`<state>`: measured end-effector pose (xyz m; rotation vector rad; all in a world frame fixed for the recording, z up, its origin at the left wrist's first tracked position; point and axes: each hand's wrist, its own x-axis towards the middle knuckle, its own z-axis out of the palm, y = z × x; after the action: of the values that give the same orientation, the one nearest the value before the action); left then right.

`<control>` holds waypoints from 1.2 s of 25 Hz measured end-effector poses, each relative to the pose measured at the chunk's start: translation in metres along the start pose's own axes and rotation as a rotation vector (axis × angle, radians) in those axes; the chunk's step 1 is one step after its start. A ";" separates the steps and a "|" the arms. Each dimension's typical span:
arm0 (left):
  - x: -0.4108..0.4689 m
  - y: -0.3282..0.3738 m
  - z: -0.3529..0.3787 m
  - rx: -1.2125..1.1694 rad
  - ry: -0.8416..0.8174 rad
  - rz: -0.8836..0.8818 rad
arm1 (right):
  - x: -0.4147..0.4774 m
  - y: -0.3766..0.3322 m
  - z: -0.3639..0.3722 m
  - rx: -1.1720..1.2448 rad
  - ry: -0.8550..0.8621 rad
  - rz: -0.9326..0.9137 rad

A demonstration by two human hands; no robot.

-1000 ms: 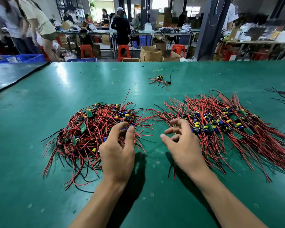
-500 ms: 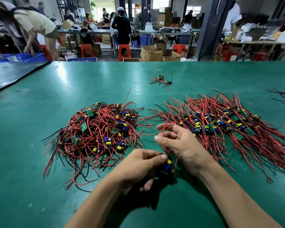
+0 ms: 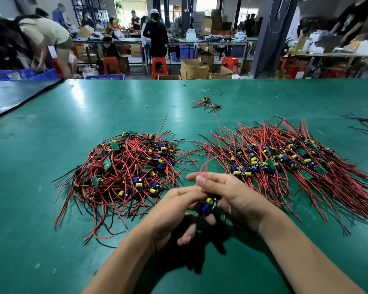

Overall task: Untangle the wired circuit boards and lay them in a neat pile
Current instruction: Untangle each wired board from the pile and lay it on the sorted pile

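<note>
The left hand (image 3: 172, 211) has come out of the tangled heap, where it was digging a second ago, and is now meeting the right hand (image 3: 232, 198) near the front edge of the green table (image 3: 51, 230), with one board drawn clear between them.

At the far left a dark mat (image 3: 13, 96) is lying along the table's edge. Next comes the tangled heap (image 3: 123, 172), its red and black wires looping over one another and small green boards sticking out at odd angles. Just right of it, the left hand is gripping the freed circuit board (image 3: 208, 205) from the side, thumb and forefinger closing on it while the lower fingers are curling loosely underneath. The board, with its yellow and blue parts facing up, is hanging above the table between the two hands. The right hand is cradling it from the other side and pinching its red lead (image 3: 206, 164) between fingertips and thumb; the lead is arching up and away from the knuckles.

Further back, a small stray cluster (image 3: 206, 102) is sitting alone. To the right, the neat pile (image 3: 295, 166) is lying with its boards in a band and its wires fanning out roughly parallel. At the right edge, a few dark wires (image 3: 365, 124) are trailing in.
</note>
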<state>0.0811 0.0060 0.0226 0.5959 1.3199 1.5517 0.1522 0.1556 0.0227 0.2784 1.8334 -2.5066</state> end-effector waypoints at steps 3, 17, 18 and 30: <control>-0.001 -0.001 -0.001 0.011 0.007 0.010 | -0.001 0.001 0.005 -0.037 0.003 -0.011; 0.001 -0.007 -0.006 0.258 0.113 0.043 | 0.006 0.002 -0.009 -0.355 0.244 -0.198; 0.001 -0.008 -0.006 0.296 0.101 0.049 | 0.005 0.002 -0.007 -0.348 0.209 -0.168; 0.012 -0.011 -0.003 0.170 0.276 0.225 | 0.005 0.007 0.004 -0.171 0.233 -0.091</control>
<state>0.0779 0.0151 0.0090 0.6720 1.6512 1.7638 0.1475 0.1498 0.0168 0.5122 2.1783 -2.4430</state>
